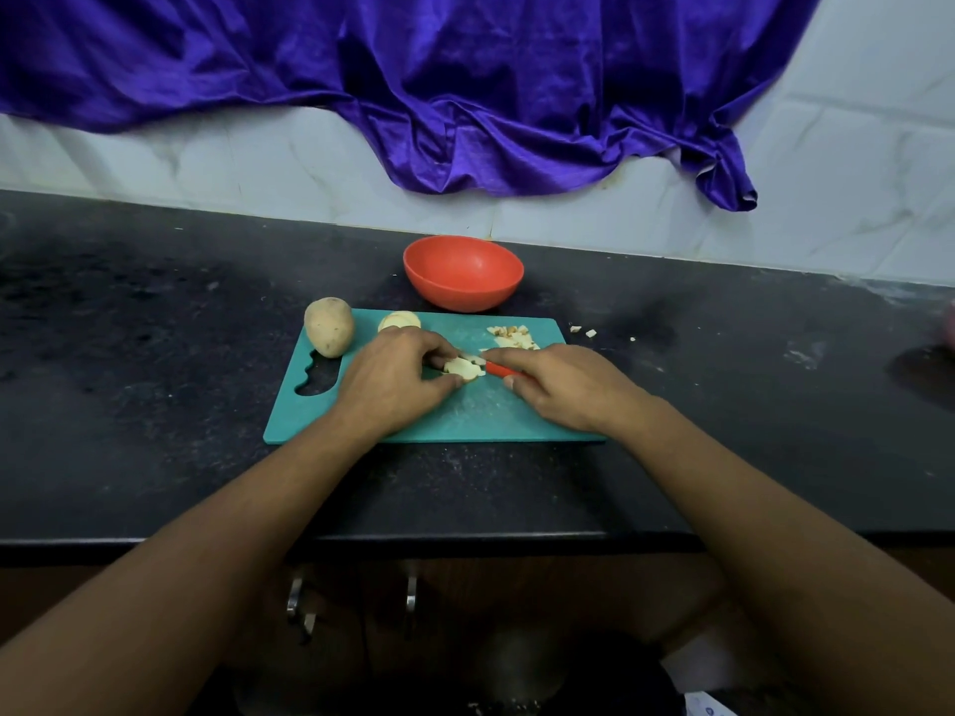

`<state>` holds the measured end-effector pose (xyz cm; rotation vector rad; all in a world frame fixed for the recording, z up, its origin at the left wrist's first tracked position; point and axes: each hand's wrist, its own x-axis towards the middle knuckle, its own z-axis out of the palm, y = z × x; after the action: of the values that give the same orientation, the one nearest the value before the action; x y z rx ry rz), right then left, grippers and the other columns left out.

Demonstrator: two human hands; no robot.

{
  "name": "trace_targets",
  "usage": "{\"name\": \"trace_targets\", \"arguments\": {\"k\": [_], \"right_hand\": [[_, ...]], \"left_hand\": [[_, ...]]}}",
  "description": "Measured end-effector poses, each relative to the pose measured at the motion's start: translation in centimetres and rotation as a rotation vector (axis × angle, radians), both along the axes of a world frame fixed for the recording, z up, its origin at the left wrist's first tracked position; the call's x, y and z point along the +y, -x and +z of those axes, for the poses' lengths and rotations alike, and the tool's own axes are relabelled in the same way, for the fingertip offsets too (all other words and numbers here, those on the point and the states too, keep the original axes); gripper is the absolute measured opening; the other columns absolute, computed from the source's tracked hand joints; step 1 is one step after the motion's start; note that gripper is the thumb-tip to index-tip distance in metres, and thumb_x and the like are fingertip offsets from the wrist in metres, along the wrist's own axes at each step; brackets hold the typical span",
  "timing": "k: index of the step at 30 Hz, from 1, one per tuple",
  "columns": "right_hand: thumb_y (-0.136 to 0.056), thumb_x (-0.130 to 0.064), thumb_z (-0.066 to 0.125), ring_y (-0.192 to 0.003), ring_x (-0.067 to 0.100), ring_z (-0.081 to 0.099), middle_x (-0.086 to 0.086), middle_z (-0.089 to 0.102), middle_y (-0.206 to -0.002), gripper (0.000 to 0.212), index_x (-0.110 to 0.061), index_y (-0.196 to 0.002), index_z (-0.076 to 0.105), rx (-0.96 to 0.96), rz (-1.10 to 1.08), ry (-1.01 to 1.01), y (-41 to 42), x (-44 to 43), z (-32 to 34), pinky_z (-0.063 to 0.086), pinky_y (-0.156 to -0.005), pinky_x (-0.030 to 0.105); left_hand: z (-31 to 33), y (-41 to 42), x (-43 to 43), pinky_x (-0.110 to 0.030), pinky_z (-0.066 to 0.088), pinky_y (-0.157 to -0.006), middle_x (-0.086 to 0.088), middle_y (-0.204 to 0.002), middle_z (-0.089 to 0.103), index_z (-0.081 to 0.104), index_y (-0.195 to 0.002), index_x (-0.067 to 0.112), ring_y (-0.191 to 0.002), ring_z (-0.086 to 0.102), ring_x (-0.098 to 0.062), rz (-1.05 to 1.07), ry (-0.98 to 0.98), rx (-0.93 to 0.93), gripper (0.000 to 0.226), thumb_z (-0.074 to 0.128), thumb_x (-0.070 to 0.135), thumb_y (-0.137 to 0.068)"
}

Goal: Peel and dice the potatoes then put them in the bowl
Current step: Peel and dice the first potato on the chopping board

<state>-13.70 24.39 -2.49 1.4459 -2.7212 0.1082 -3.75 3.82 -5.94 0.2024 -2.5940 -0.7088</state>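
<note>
On the teal cutting board [465,416] my left hand [393,379] pinches a stack of pale potato slices [462,368]. My right hand [563,385] grips a red-handled knife [500,370], its blade at the slices and mostly hidden. A pile of diced potato [511,337] lies at the board's far right. Peeled slices [399,320] sit at the far edge behind my left hand. A whole unpeeled potato [329,326] rests on the board's far left corner. The empty red bowl [462,272] stands just behind the board.
The board lies on a dark stone counter [155,379]. A few potato bits [584,331] lie on the counter right of the board. A purple cloth [413,85] hangs on the white tiled wall behind. Cabinet handles [411,594] show below the counter edge.
</note>
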Motion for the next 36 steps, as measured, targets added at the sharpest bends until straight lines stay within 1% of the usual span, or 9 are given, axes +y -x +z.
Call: {"name": "trace_targets", "arguments": {"k": [4, 6, 8, 11, 16, 26, 30, 33, 36], "right_hand": [[-0.106, -0.035, 0.046, -0.094, 0.027, 0.064, 0.004, 0.071, -0.106, 0.042, -0.04, -0.148, 0.05, -0.007, -0.121, 0.178, -1.4, 0.7, -0.6, 0.039, -0.07, 0.034], [-0.105, -0.033, 0.047, -0.074, 0.022, 0.057, -0.002, 0.062, -0.084, 0.042, -0.036, -0.146, 0.052, -0.01, -0.186, 0.231, -2.6, 1.0, -0.9, 0.037, -0.065, 0.034], [-0.105, -0.033, 0.046, -0.066, 0.016, 0.048, -0.007, 0.053, -0.076, 0.041, -0.035, -0.146, 0.053, -0.027, -0.247, 0.249, -3.5, 1.3, -1.3, 0.036, -0.063, 0.033], [-0.105, -0.033, 0.045, -0.078, 0.02, 0.059, -0.001, 0.067, -0.092, 0.042, -0.033, -0.146, 0.051, -0.02, -0.271, 0.217, -4.8, 1.3, -1.5, 0.045, -0.066, 0.035], [-0.105, -0.034, 0.041, -0.094, 0.026, 0.064, 0.003, 0.069, -0.103, 0.043, -0.033, -0.148, 0.047, 0.012, -0.236, 0.197, -6.3, -0.2, -1.5, 0.048, -0.073, 0.038], [-0.105, -0.033, 0.043, -0.09, 0.023, 0.063, 0.002, 0.069, -0.103, 0.044, -0.032, -0.148, 0.048, -0.033, -0.278, 0.217, -6.3, 0.1, -1.1, 0.044, -0.068, 0.035], [-0.105, -0.034, 0.044, -0.078, 0.018, 0.059, -0.002, 0.065, -0.095, 0.044, -0.039, -0.148, 0.047, -0.106, -0.293, 0.27, -6.6, -0.4, -1.0, 0.049, -0.068, 0.036], [-0.104, -0.033, 0.045, -0.085, 0.021, 0.061, -0.001, 0.068, -0.1, 0.044, -0.038, -0.148, 0.048, -0.126, -0.288, 0.285, -6.7, -0.9, -0.9, 0.051, -0.072, 0.037], [-0.105, -0.033, 0.043, -0.08, 0.019, 0.054, 0.0, 0.066, -0.098, 0.044, -0.038, -0.149, 0.047, -0.08, -0.281, 0.229, -7.0, -1.1, -0.8, 0.043, -0.068, 0.035]], "left_hand": [[-0.3, 0.4, -0.1, -0.039, 0.054, -0.081, 0.014, -0.095, 0.067, 0.072, -0.123, 0.031, -0.098, 0.059, -0.011, 0.001, 0.104, -0.032, 0.042, 0.07, 0.051, -0.085], [-0.5, 0.7, -0.2, -0.039, 0.053, -0.08, 0.013, -0.094, 0.064, 0.071, -0.125, 0.032, -0.1, 0.056, -0.014, 0.005, 0.139, -0.052, 0.045, 0.067, 0.054, -0.086], [-0.6, 0.8, -0.3, -0.037, 0.052, -0.078, 0.013, -0.094, 0.064, 0.071, -0.123, 0.032, -0.099, 0.056, -0.013, 0.011, 0.135, -0.056, 0.043, 0.066, 0.055, -0.086], [-0.7, 1.0, -0.2, -0.036, 0.052, -0.078, 0.014, -0.094, 0.065, 0.072, -0.118, 0.033, -0.1, 0.056, -0.012, 0.026, 0.121, -0.046, 0.04, 0.067, 0.055, -0.085], [-0.6, 0.8, 0.0, -0.038, 0.051, -0.079, 0.011, -0.094, 0.063, 0.073, -0.113, 0.031, -0.101, 0.056, -0.015, 0.039, 0.121, -0.038, 0.037, 0.067, 0.056, -0.085], [-0.6, 0.8, 0.0, -0.039, 0.051, -0.086, 0.002, -0.113, 0.063, 0.073, -0.112, 0.026, -0.109, 0.058, -0.018, 0.074, 0.096, -0.029, 0.039, 0.07, 0.055, -0.086], [-0.6, 0.9, -0.1, -0.038, 0.052, -0.082, 0.004, -0.109, 0.064, 0.074, -0.11, 0.026, -0.106, 0.06, -0.017, 0.081, 0.073, -0.023, 0.038, 0.072, 0.055, -0.085], [-0.5, 0.8, -0.1, -0.037, 0.052, -0.081, 0.003, -0.108, 0.066, 0.075, -0.109, 0.026, -0.104, 0.061, -0.016, 0.084, 0.069, -0.015, 0.038, 0.073, 0.055, -0.084], [-0.5, 0.7, -0.1, -0.034, 0.049, -0.077, 0.004, -0.107, 0.067, 0.076, -0.109, 0.026, -0.103, 0.061, -0.016, 0.079, 0.071, -0.008, 0.039, 0.073, 0.055, -0.083]]}}
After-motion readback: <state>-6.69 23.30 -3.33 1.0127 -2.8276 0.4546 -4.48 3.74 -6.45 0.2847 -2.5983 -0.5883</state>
